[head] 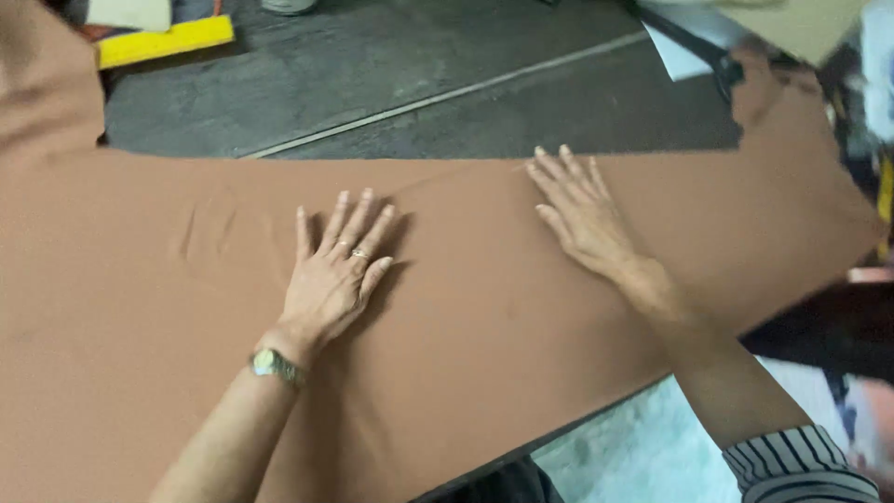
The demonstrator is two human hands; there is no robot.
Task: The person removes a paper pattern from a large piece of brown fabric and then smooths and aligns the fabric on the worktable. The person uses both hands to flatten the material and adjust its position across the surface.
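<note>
A wide sheet of brown fabric (140,307) lies spread over a table and fills most of the view. My left hand (333,270) rests flat on it near the middle, fingers spread, with a ring on one finger and a watch on the wrist. My right hand (582,216) also lies flat on the fabric, fingers apart and pointing toward its far edge. Neither hand holds anything. Small wrinkles show in the cloth to the left of my left hand.
Beyond the fabric's far edge is a dark grey floor (419,65) with a pale line across it. A yellow block (168,40) lies at the top left. White paper and cardboard (792,23) sit at the top right. The fabric's near edge hangs at the lower right.
</note>
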